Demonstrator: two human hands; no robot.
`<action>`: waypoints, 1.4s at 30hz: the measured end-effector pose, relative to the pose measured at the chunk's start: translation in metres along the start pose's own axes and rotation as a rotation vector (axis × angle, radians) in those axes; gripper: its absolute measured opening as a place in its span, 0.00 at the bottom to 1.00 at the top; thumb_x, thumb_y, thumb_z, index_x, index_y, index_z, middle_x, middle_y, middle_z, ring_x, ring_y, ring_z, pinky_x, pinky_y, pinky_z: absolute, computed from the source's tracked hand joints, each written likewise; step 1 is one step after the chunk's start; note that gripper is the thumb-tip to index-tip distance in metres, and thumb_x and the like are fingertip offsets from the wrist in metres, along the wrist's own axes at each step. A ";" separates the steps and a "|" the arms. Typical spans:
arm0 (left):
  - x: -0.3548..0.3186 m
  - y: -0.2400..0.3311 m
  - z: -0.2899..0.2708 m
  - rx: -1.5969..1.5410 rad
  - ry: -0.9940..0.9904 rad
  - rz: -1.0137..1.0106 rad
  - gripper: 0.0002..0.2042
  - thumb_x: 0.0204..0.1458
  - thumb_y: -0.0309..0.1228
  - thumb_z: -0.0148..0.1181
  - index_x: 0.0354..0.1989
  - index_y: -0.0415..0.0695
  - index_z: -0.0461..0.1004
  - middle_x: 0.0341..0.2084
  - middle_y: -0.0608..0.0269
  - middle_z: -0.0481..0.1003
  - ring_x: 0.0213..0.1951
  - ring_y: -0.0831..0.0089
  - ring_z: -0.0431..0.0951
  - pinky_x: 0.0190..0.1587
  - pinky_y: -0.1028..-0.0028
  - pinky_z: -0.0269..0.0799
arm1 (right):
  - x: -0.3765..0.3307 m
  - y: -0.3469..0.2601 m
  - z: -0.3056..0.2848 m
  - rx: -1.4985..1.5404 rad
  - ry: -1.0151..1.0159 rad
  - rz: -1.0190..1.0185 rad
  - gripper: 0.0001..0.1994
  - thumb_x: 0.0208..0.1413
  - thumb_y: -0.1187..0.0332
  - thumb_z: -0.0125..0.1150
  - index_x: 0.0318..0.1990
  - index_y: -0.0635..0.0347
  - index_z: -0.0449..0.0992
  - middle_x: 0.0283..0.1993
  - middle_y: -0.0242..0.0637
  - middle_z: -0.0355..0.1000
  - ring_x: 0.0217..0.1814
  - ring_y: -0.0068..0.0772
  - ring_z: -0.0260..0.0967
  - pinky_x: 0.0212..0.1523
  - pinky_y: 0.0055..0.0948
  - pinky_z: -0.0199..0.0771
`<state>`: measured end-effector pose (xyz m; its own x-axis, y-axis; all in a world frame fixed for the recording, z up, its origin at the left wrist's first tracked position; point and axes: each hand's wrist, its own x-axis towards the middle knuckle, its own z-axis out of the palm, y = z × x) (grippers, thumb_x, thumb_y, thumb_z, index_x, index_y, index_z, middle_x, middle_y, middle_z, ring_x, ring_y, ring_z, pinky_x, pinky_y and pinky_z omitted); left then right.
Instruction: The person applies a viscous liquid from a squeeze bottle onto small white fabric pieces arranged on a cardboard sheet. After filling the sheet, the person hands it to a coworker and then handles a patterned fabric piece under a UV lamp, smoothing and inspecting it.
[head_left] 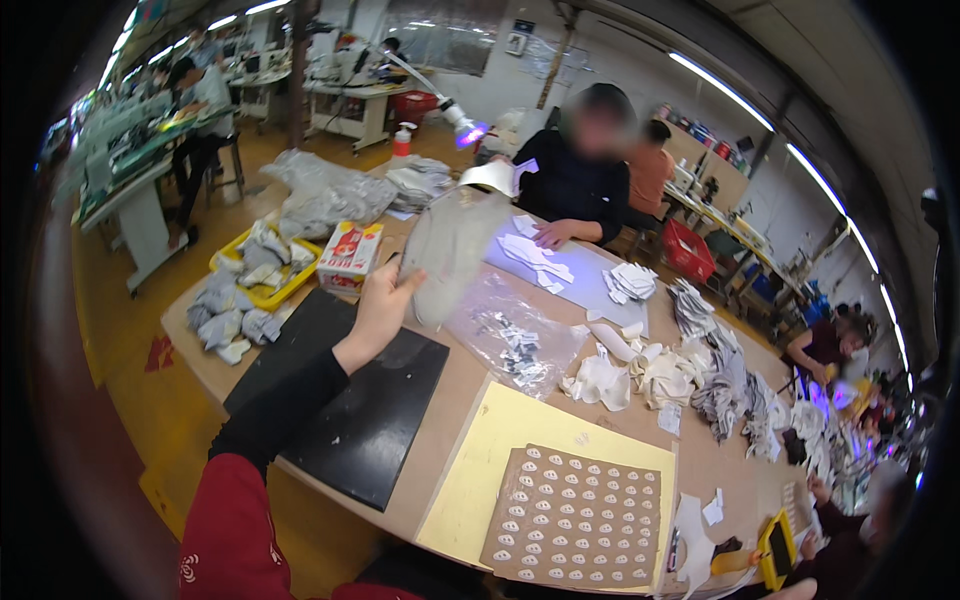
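Garment workshop, long worktables [455, 400], cut fabric pieces [720, 375], seated workers [575, 175]

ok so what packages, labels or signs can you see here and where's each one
Carton: red and white box, on the table beyond the black mat, beside the yellow tray.
Clear bag: flat plastic bag of small pieces, mid-table.
Sticker sheet: brown card with rows of small white labels, on a yellow sheet at the near edge.
Wall sign: small dark rectangle on the far wall.
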<state>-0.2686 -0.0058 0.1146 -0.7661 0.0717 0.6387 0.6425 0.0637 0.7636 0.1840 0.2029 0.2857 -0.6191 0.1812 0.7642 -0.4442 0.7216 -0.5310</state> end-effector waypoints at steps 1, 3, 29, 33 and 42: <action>0.017 -0.031 0.001 0.131 0.005 0.018 0.13 0.57 0.34 0.58 0.43 0.35 0.75 0.19 0.52 0.76 0.23 0.65 0.77 0.28 0.65 0.69 | -0.005 0.000 -0.003 -0.039 0.041 0.032 0.25 0.56 0.68 0.58 0.60 0.64 0.62 0.57 0.44 0.64 0.56 0.32 0.64 0.54 0.28 0.65; 0.045 -0.070 0.021 0.279 0.027 0.085 0.14 0.56 0.33 0.57 0.47 0.39 0.75 0.18 0.46 0.74 0.24 0.55 0.78 0.29 0.61 0.68 | -0.013 0.002 -0.006 -0.143 0.103 0.107 0.25 0.55 0.68 0.58 0.60 0.64 0.62 0.57 0.44 0.64 0.57 0.32 0.63 0.55 0.28 0.65; 0.043 -0.110 0.032 -0.075 -0.155 0.018 0.14 0.53 0.30 0.64 0.45 0.35 0.75 0.29 0.64 0.79 0.32 0.81 0.75 0.36 0.76 0.70 | 0.136 0.244 0.232 -0.136 -0.188 0.119 0.36 0.48 0.69 0.68 0.65 0.62 0.58 0.63 0.43 0.61 0.64 0.35 0.57 0.60 0.33 0.58; 0.054 -0.127 -0.002 -0.202 -0.633 -0.252 0.19 0.53 0.32 0.64 0.52 0.37 0.73 0.40 0.56 0.79 0.45 0.74 0.77 0.48 0.73 0.70 | 0.166 0.280 0.286 0.100 -0.367 0.496 0.20 0.53 0.73 0.61 0.53 0.65 0.67 0.44 0.33 0.70 0.44 0.20 0.64 0.45 0.21 0.63; 0.028 0.075 0.009 -0.358 -0.765 -0.012 0.28 0.57 0.38 0.59 0.63 0.39 0.61 0.54 0.52 0.70 0.58 0.68 0.68 0.59 0.69 0.63 | 0.155 0.176 0.228 0.147 -0.488 0.134 0.19 0.50 0.75 0.52 0.51 0.63 0.66 0.43 0.49 0.69 0.44 0.43 0.69 0.44 0.33 0.68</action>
<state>-0.2416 0.0099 0.1894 -0.4688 0.7357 0.4889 0.4924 -0.2418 0.8361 -0.1377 0.2058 0.2273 -0.8906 -0.0922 0.4454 -0.4051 0.6060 -0.6846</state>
